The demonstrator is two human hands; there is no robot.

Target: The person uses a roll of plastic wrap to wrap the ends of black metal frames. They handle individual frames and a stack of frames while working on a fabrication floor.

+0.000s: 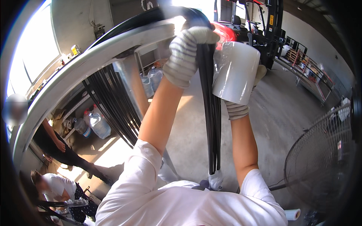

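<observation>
My left hand (pixel 188 49), in a pale striped knit glove, is raised to the metal rail (pixel 151 34) and closed around the top of a bundle of long black strips (pixel 208 101). The strips hang nearly to the floor, their lower ends by a clear plastic wrapping (pixel 215 180). Just right of the bundle, my gloved right hand (pixel 257 75) grips a roll of clear stretch film (pixel 239 71). The roll hides most of that hand. Loose film at the roll's left side reaches toward the strips.
More black strips (pixel 113 101) hang from the rail at left. Beyond them are large water bottles (pixel 99 125). Two people are at lower left, one standing, one low down (pixel 62 186). A caged fan (pixel 320 154) stands at right, a red forklift (pixel 241 30) behind.
</observation>
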